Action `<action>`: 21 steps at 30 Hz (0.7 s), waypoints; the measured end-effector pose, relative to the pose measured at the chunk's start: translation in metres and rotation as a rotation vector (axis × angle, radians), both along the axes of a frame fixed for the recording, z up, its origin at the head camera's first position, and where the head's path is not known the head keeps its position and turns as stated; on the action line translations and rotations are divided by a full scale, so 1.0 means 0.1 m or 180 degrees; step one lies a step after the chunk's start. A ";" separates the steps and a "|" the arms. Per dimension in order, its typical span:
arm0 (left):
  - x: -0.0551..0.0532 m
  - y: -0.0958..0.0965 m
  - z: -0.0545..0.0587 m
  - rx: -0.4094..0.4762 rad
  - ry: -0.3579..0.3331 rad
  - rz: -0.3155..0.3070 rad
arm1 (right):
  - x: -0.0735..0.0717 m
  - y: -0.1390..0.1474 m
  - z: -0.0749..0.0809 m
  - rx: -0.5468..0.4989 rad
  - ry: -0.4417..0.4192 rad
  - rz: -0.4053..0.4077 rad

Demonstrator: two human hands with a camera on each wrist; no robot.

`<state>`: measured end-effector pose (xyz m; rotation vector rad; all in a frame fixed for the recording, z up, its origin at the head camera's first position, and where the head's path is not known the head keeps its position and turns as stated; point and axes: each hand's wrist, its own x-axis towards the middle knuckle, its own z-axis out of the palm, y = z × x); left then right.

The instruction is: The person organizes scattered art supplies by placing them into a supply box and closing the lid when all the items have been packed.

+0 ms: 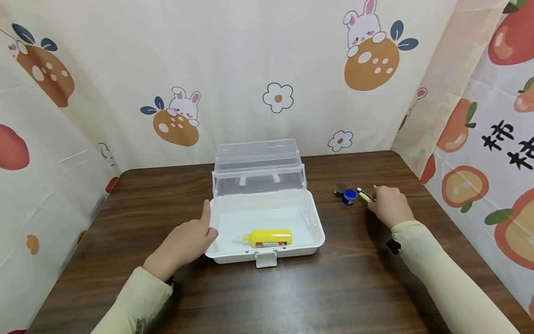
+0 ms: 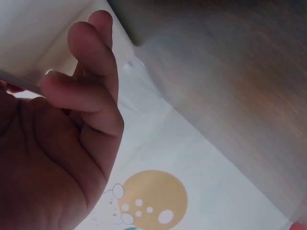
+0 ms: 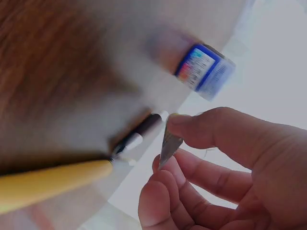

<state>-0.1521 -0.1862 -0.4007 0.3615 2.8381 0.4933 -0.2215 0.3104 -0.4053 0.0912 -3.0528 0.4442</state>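
A white storage box [image 1: 267,202] stands open, its clear lid [image 1: 258,167] raised at the back. My left hand [image 1: 189,241] holds its left rim, thumb over the edge; the fingers [image 2: 98,52] show outside the box wall. In the box lies a yellow squeeze bottle [image 1: 271,237] with a clear nozzle. At the right, my right hand [image 1: 391,205] is low over the table. Its thumb and fingertips pinch a small grey pointed piece [image 3: 171,146], whose kind I cannot tell. Beside it lie a black-and-white pen [image 3: 144,128] and a yellow tapered item [image 3: 57,182].
Two small jars, one dark [image 1: 340,189] and one blue-lidded [image 1: 349,196], stand between the box and my right hand. The brown wooden table [image 1: 179,195] meets printed curtains [image 1: 250,69] at the back and both sides.
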 end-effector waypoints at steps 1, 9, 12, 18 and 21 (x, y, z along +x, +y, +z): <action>0.00 0.00 0.00 0.0003 -0.0005 0.0002 | 0.01 0.00 0.02 -0.0012 0.0037 0.0005; 0.01 0.01 0.01 -0.0012 0.0009 -0.0034 | 0.08 -0.05 0.23 -0.0077 0.0400 0.0064; 0.02 0.01 0.02 0.0002 0.0027 -0.0035 | 0.12 -0.16 0.34 -0.0134 0.0550 0.0114; 0.02 0.00 0.02 0.0017 0.0025 -0.0016 | 0.15 -0.44 0.50 -0.0336 0.0733 0.0241; 0.01 0.00 0.01 0.0011 0.0018 -0.0034 | 0.13 -0.58 0.53 -0.0414 0.0697 0.0283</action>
